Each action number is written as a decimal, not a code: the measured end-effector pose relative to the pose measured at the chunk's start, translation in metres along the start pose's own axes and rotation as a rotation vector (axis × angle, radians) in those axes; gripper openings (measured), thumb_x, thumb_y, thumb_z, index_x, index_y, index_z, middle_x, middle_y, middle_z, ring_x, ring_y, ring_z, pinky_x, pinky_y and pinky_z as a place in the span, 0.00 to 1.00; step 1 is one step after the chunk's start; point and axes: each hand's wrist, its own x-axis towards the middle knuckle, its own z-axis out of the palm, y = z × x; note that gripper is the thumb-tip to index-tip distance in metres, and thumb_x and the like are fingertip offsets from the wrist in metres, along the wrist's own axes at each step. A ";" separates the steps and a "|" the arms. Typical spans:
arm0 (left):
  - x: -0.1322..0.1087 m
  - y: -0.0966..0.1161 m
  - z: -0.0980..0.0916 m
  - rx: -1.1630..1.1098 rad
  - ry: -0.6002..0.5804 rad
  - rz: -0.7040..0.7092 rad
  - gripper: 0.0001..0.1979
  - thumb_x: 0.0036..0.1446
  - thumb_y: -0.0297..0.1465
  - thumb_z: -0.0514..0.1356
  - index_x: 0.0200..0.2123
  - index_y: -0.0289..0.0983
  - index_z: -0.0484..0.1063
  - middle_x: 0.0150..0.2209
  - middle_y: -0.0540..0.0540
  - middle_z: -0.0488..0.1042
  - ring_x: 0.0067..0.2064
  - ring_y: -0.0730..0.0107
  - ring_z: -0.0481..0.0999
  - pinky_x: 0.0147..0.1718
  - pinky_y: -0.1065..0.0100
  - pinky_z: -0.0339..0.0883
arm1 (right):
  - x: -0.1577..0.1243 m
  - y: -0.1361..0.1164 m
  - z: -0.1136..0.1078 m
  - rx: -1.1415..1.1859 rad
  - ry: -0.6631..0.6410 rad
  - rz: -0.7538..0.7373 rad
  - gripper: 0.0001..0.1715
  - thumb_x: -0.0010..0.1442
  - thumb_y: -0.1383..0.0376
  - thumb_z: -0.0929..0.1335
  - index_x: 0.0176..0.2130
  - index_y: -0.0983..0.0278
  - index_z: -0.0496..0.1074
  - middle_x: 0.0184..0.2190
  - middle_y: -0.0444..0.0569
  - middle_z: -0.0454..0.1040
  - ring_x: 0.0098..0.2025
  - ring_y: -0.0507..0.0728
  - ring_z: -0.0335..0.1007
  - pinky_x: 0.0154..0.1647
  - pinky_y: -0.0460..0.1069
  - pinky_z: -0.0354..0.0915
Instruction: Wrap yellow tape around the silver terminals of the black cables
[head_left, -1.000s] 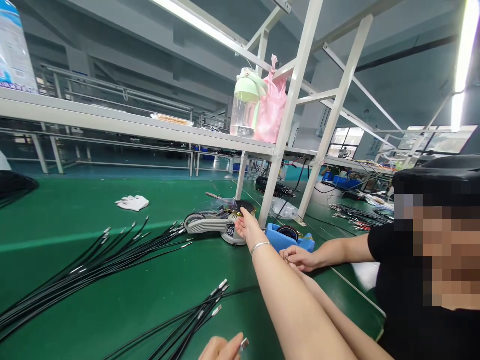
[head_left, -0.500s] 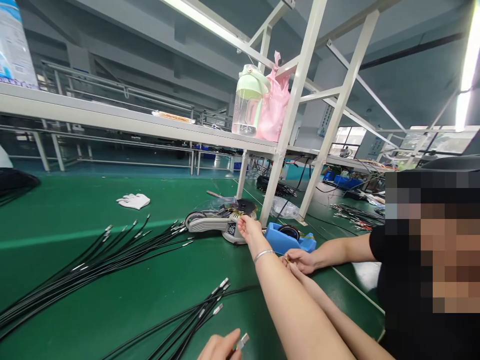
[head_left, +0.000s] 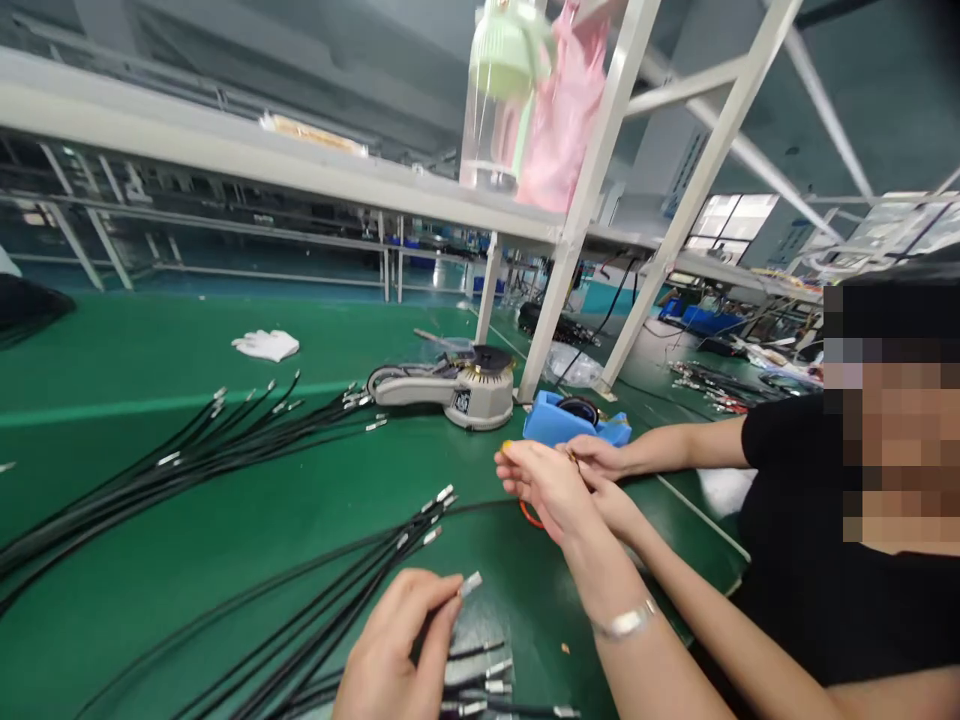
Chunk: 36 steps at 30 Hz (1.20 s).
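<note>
My left hand (head_left: 401, 640), at the bottom, pinches a cable by its silver USB-like plug (head_left: 470, 584) between thumb and fingers. My right hand (head_left: 544, 485), on the arm with a silver bracelet, points away from me with fingers curled. A small yellow piece of tape (head_left: 508, 447) shows at its fingertip. Beyond it stands a grey tape dispenser (head_left: 480, 397) with a dark round top. Black cables (head_left: 375, 570) with silver plugs lie by my left hand. More plugs lie on a clear bag (head_left: 487, 675) beside it.
A co-worker's hands (head_left: 600, 465) meet just behind my right hand, near a blue tape holder (head_left: 547, 420). A long black cable bundle (head_left: 187, 485) spreads at left, with a white glove (head_left: 266, 345) behind. Frame posts (head_left: 551, 300) carry a raised shelf (head_left: 360, 185).
My right hand has come back from the tape dispenser, carrying the yellow piece. My left hand has risen farther into view with the plug. The view has tilted down.
</note>
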 end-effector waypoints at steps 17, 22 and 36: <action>-0.008 0.010 0.008 0.084 -0.015 0.112 0.08 0.58 0.21 0.55 0.31 0.39 0.65 0.31 0.53 0.71 0.34 0.76 0.71 0.36 0.75 0.65 | -0.114 0.071 -0.002 -0.136 0.001 -0.003 0.12 0.52 0.60 0.70 0.28 0.68 0.73 0.26 0.49 0.76 0.28 0.53 0.68 0.33 0.48 0.64; -0.004 0.011 0.007 0.081 -0.028 0.184 0.09 0.58 0.19 0.54 0.32 0.39 0.65 0.31 0.52 0.70 0.34 0.77 0.70 0.36 0.76 0.65 | -0.111 0.074 0.000 -0.134 0.028 -0.044 0.09 0.52 0.63 0.69 0.25 0.67 0.71 0.26 0.48 0.75 0.29 0.53 0.67 0.34 0.48 0.65; 0.000 0.002 0.002 0.126 0.002 0.281 0.04 0.59 0.26 0.55 0.33 0.40 0.68 0.34 0.50 0.71 0.36 0.76 0.72 0.38 0.79 0.66 | -0.102 0.082 0.006 -0.111 0.060 -0.078 0.05 0.50 0.67 0.68 0.26 0.67 0.72 0.29 0.51 0.77 0.31 0.56 0.72 0.34 0.49 0.68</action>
